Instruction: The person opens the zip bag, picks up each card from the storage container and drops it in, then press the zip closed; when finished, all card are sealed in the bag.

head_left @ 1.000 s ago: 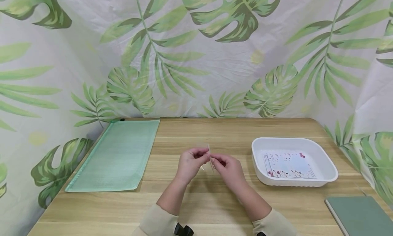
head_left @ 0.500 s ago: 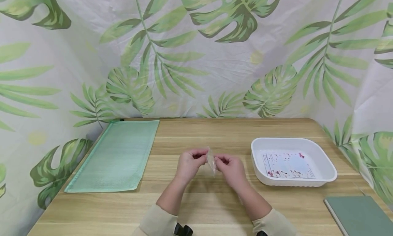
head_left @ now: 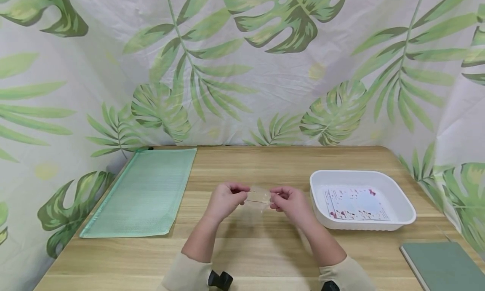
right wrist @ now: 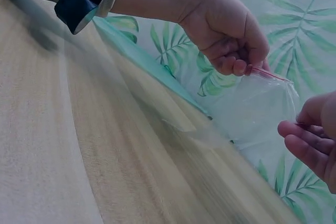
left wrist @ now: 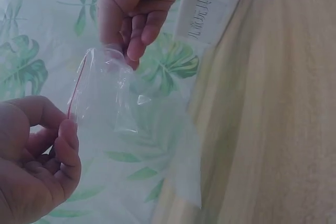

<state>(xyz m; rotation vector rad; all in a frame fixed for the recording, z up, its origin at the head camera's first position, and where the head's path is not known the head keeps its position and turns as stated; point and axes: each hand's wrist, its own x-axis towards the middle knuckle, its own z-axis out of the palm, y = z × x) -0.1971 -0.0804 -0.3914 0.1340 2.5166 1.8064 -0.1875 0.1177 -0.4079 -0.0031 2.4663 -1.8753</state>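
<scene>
A clear plastic zip bag [head_left: 259,197] with a thin red line along its top edge is stretched between two hands above the middle of the table. My left hand [head_left: 226,200] pinches one end of its top edge between thumb and fingers. At the other end, my right hand [head_left: 289,204] pinches the edge too. In the left wrist view the see-through bag [left wrist: 113,98] hangs down from both hands, its mouth looking slightly parted. From the right wrist, the red line on the bag [right wrist: 270,74] runs out from the left fingers. I can make out nothing inside it.
To the right stands a white plastic tray [head_left: 403,198] holding printed cards [head_left: 358,203]. A mint-green mesh zip pouch [head_left: 145,194] lies at the left of the wooden table [head_left: 261,257]. A green notebook [head_left: 445,263] sits at the near right corner.
My hands have moved apart, left hand to the left and right hand to the right. Between them the bag, first seen nearly edge-on, has turned and spread out.
</scene>
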